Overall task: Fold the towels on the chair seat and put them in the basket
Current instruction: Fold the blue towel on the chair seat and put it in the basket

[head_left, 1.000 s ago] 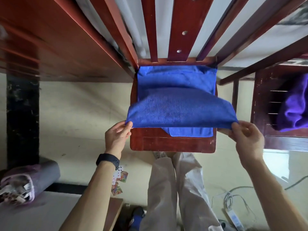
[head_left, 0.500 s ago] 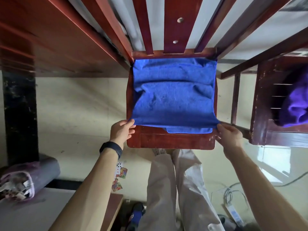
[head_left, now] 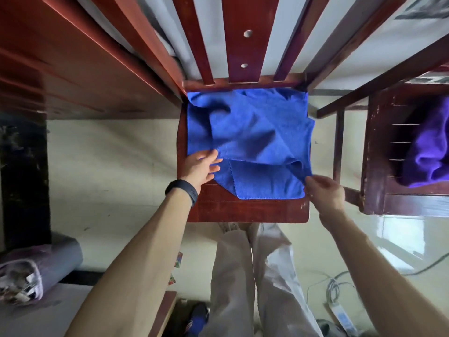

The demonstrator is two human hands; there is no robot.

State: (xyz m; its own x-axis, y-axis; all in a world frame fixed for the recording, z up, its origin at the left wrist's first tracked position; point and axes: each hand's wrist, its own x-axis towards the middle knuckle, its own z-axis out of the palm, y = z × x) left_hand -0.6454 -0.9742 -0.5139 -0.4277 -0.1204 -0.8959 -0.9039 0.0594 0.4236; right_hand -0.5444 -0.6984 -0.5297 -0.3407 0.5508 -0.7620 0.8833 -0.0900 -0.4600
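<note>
A blue towel (head_left: 247,132) lies rumpled over the red wooden chair seat (head_left: 247,211), with another blue layer (head_left: 267,183) showing under its near edge. My left hand (head_left: 201,166) rests flat on the towel's near left part, fingers spread. At the near right corner my right hand (head_left: 324,190) pinches the towel's edge and lifts it slightly. To the right, a dark wooden slatted basket (head_left: 379,152) holds a purple towel (head_left: 427,147).
The chair's slatted back (head_left: 240,40) rises behind the seat. A wooden rail (head_left: 379,81) runs between chair and basket. My legs (head_left: 252,283) stand below the seat. A rolled grey bundle (head_left: 36,268) lies at the lower left, cables (head_left: 335,288) on the floor right.
The towel, held stretched by both near corners, has dropped onto the seat and rumpled. My left hand moved onto the cloth; my right hand holds the right corner.
</note>
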